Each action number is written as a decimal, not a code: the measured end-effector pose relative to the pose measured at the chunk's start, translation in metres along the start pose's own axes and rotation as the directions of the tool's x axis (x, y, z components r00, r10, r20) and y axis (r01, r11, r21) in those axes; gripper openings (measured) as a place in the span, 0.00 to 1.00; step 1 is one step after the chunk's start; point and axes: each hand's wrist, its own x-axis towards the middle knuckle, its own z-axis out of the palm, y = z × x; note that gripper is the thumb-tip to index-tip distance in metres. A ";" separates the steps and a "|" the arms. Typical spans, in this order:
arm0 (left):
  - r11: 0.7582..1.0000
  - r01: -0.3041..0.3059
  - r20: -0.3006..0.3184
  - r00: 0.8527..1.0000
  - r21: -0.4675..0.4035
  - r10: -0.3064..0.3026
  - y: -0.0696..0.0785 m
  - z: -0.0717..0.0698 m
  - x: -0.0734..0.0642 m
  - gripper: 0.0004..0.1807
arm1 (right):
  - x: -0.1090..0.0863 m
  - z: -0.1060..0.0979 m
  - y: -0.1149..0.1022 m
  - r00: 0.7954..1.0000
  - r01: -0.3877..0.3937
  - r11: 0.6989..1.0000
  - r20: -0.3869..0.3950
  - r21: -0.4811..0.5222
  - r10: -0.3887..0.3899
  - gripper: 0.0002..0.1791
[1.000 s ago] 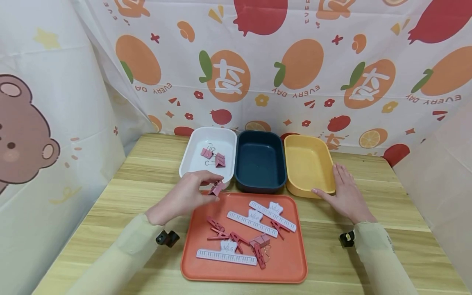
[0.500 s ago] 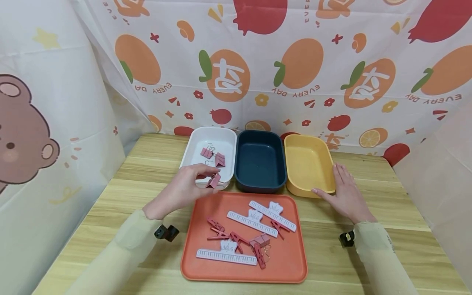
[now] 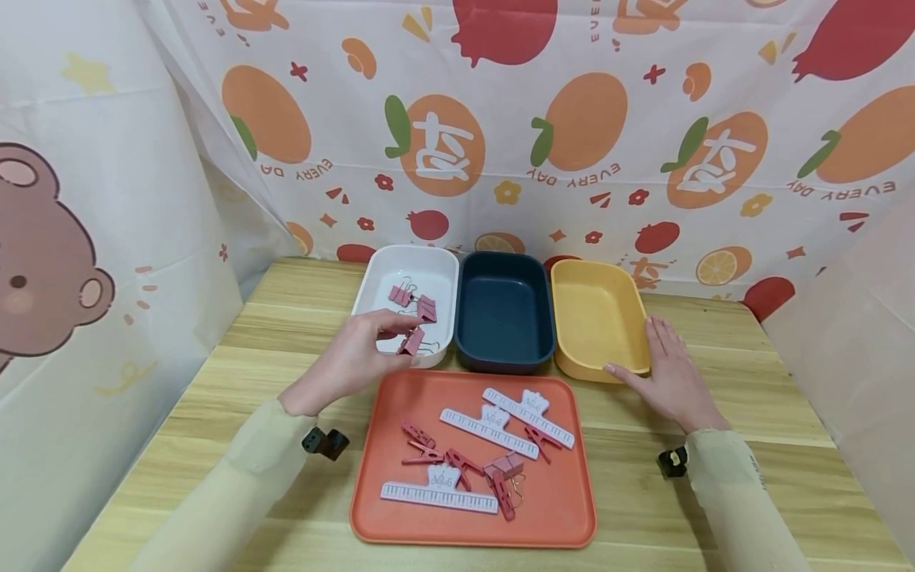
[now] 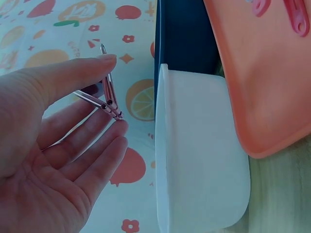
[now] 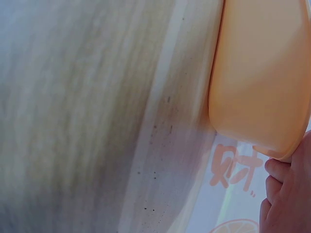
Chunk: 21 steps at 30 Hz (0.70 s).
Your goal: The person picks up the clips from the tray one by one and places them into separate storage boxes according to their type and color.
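Observation:
My left hand [image 3: 346, 357] pinches a pink binder clip [image 3: 411, 342] between thumb and fingers, over the near end of the white bin [image 3: 447, 306]. In the left wrist view the binder clip [image 4: 110, 94] shows edge-on with its metal handles, beside the white bin's outer wall [image 4: 204, 150]. Two more pink binder clips [image 3: 426, 308] lie inside that bin. With straight fingers, my right hand [image 3: 673, 380] rests against the right side of the yellow bin [image 3: 599, 318]; its knuckles show at the bin's edge in the right wrist view.
A dark blue bin [image 3: 504, 318] stands between the white and yellow ones. In front, an orange tray [image 3: 550, 504] bears three white piano-pattern clips [image 3: 439, 497], several pink clothespins [image 3: 463, 465] and pink binder clips [image 3: 506, 465]. A patterned cloth [image 3: 500, 119] hangs behind the wooden table [image 3: 236, 381].
My left hand has moved forward with the pink binder clip, from above the orange tray's far edge to over the white bin. The right hand stays where it was.

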 end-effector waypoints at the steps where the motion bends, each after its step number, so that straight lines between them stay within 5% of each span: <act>1: 1.000 0.000 -0.005 1.000 0.004 0.000 -0.001 0.000 0.001 0.28 | 0.000 0.000 0.000 1.000 -0.001 1.000 -0.001 0.001 0.001 0.63; 21: 1.000 0.018 -0.070 0.997 0.012 -0.017 -0.020 -0.005 0.010 0.27 | 0.000 0.000 -0.001 1.000 -0.007 1.000 0.000 -0.007 0.007 0.63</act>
